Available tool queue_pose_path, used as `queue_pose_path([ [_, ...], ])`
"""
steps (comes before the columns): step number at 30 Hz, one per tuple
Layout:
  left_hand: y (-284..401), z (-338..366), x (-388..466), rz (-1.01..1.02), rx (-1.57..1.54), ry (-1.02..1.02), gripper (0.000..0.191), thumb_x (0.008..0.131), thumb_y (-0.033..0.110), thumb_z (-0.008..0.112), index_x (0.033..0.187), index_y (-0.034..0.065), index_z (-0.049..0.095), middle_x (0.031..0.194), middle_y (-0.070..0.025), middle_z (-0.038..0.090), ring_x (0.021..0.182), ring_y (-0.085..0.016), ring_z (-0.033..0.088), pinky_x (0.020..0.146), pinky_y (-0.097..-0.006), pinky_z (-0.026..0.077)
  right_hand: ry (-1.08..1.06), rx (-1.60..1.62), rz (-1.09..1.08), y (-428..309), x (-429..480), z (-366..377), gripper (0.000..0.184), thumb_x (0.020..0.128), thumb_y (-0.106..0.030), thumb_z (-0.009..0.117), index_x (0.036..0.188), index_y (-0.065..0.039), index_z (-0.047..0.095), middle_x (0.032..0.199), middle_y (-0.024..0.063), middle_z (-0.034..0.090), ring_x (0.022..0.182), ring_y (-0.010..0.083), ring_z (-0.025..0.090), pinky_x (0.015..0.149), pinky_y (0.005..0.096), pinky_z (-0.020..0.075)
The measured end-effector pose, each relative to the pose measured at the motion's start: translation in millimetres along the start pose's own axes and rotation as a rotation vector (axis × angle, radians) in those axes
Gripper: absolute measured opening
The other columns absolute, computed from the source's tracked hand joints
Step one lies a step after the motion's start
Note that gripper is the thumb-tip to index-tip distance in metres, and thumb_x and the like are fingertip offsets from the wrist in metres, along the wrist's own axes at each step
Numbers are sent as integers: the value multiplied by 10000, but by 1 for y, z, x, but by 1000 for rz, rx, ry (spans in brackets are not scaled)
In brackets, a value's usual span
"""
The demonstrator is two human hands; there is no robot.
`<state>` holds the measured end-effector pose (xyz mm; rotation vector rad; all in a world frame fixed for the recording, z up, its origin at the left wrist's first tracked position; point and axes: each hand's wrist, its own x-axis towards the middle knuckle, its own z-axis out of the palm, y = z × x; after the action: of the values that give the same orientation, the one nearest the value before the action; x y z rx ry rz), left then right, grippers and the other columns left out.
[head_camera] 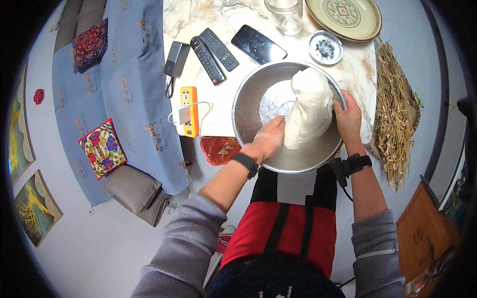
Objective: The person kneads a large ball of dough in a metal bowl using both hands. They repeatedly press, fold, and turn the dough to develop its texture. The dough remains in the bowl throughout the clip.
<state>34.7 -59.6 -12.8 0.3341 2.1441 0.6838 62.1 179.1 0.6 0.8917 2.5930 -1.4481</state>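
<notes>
A large metal basin (pixel 246 100) sits at the near edge of the marble-patterned table, partly over my lap. Inside it a long, thick lump of white dough (pixel 311 108) leans towards the basin's right side. White flour coats part of the basin's bottom. My left hand (pixel 269 139) is inside the basin against the dough's lower left side, its fingertips hidden; whether it grips the dough I cannot tell. My right hand (pixel 347 117) holds the basin's right rim, thumb inside, close beside the dough.
On the table (pixel 223 111) lie two remote controls (pixel 214 56), a smartphone (pixel 258 44), an orange power strip (pixel 189 111), a small ashtray-like dish (pixel 325 47), a glass jar (pixel 287 16) and a large plate (pixel 344 16). Dried plant stalks (pixel 395 111) stand right of the table.
</notes>
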Motion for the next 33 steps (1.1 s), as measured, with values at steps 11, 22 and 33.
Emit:
queue_pose_path([
  [11, -9, -12, 1, 375, 113, -81, 313, 939, 198, 381, 1130, -1, 528, 1067, -204, 562, 1036, -363, 526, 919, -374, 425, 9, -19, -36, 4, 1, 2, 263, 811, -86, 585, 1073, -69, 601, 971, 139, 614, 857, 313, 605, 771, 350, 472],
  [22, -26, -23, 13, 128, 194, 63, 343, 961, 213, 335, 1147, -7, 520, 1130, -254, 563, 1101, -391, 509, 936, -421, 415, -5, 46, -16, 1, 0, 1, 259, 805, -58, 560, 1061, -62, 602, 966, 129, 611, 852, 305, 594, 775, 343, 469],
  [33, -9, -39, 23, 186, 9, 267, 376, 969, 244, 327, 1139, -22, 531, 1167, -257, 544, 1114, -385, 503, 965, -412, 395, 3, 50, -39, -2, 1, -1, 250, 807, -58, 544, 1050, -81, 599, 955, 130, 601, 873, 340, 589, 777, 380, 472],
])
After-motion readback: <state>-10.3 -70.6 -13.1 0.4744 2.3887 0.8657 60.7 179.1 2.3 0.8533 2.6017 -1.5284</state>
